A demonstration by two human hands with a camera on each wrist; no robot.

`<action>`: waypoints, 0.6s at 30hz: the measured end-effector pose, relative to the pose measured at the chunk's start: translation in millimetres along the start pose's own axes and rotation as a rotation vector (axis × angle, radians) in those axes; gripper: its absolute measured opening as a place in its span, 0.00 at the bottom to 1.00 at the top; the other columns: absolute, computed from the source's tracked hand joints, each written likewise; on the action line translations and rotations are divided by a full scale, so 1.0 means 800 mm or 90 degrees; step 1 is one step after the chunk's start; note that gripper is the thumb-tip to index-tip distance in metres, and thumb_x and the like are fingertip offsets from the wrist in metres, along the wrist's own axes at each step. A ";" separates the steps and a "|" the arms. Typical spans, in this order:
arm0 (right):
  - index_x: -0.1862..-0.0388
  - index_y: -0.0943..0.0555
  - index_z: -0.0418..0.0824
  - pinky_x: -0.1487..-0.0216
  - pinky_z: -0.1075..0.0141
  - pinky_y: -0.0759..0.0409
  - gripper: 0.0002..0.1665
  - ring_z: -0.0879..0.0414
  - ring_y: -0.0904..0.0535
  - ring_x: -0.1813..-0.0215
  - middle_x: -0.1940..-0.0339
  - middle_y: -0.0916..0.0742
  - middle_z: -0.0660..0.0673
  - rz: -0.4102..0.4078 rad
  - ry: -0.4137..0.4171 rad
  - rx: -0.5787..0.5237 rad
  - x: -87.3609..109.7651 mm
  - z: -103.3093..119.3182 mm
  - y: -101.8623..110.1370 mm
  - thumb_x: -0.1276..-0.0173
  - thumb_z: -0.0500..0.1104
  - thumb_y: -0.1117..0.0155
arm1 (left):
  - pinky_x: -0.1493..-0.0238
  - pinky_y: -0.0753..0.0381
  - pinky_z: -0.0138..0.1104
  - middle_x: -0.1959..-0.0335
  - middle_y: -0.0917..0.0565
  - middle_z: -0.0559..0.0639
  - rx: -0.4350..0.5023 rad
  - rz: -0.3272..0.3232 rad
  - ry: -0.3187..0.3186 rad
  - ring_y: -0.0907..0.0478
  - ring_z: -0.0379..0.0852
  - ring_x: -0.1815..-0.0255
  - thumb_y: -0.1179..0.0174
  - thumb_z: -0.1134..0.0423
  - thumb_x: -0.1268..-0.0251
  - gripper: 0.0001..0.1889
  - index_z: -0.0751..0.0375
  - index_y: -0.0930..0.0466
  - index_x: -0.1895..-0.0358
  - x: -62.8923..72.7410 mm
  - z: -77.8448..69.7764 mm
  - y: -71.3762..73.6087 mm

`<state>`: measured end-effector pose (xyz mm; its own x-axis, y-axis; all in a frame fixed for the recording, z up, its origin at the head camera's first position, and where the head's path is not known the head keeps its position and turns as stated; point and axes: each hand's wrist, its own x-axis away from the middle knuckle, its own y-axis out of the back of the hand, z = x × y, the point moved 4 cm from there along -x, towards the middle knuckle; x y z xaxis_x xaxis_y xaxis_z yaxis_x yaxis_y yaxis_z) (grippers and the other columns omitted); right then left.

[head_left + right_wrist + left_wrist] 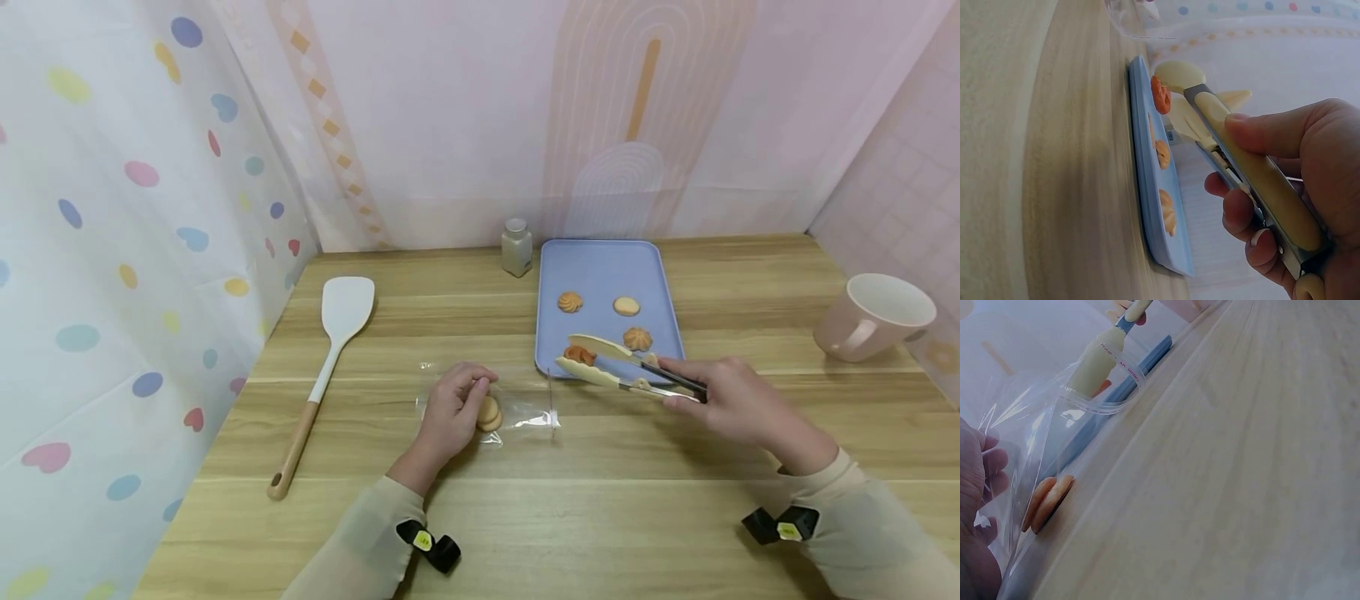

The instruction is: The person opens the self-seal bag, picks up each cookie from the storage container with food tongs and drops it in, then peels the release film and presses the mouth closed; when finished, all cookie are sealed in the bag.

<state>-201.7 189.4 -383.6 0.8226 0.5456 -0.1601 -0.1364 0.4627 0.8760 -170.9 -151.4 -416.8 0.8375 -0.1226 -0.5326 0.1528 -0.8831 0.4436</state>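
Observation:
My left hand [452, 410] holds a clear plastic bag [534, 419] by its film. Inside the bag, low down, lie round pale cookies [1052, 505], one against another; the bag's mouth stands raised toward the tray in the left wrist view. With curled fingers and thumb, my right hand [727, 402] grips cream-tipped tongs [588, 372]. Between the tong tips is a reddish-brown cookie [1160, 95], over the near left part of a blue tray [600, 267]. On that tray sit a swirled cookie [570, 302], a plain oval cookie [626, 306] and a flower-shaped cookie [637, 338].
A white spatula [347, 304] with a wooden handle lies at the left of the wooden table [570, 525]. Behind the bag stands a small glass jar [517, 248], left of the tray. At the far right is a pink mug [862, 321]. Patterned curtains hang behind.

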 end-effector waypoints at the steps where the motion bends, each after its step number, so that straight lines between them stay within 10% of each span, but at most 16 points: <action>1: 0.36 0.24 0.40 0.83 0.70 0.36 0.30 0.66 0.42 0.84 0.84 0.34 0.55 0.000 0.001 -0.001 0.000 0.000 -0.001 0.36 0.48 0.32 | 0.51 0.23 0.42 0.64 0.18 0.61 -0.002 0.001 -0.003 0.21 0.55 0.58 0.47 0.80 0.35 0.06 0.72 0.20 0.64 -0.001 -0.007 0.002; 18: 0.34 0.26 0.41 0.85 0.69 0.36 0.31 0.66 0.42 0.89 0.88 0.37 0.57 0.018 -0.025 -0.002 -0.007 -0.003 -0.005 0.35 0.48 0.33 | 0.52 0.23 0.42 0.64 0.17 0.61 0.020 0.001 -0.001 0.20 0.55 0.59 0.48 0.80 0.35 0.06 0.74 0.20 0.64 -0.002 -0.017 0.005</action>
<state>-207.1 185.9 -387.1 0.8398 0.5301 -0.1171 -0.1615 0.4498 0.8784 -164.5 -148.2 -404.2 0.8371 -0.1246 -0.5326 0.1349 -0.8966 0.4218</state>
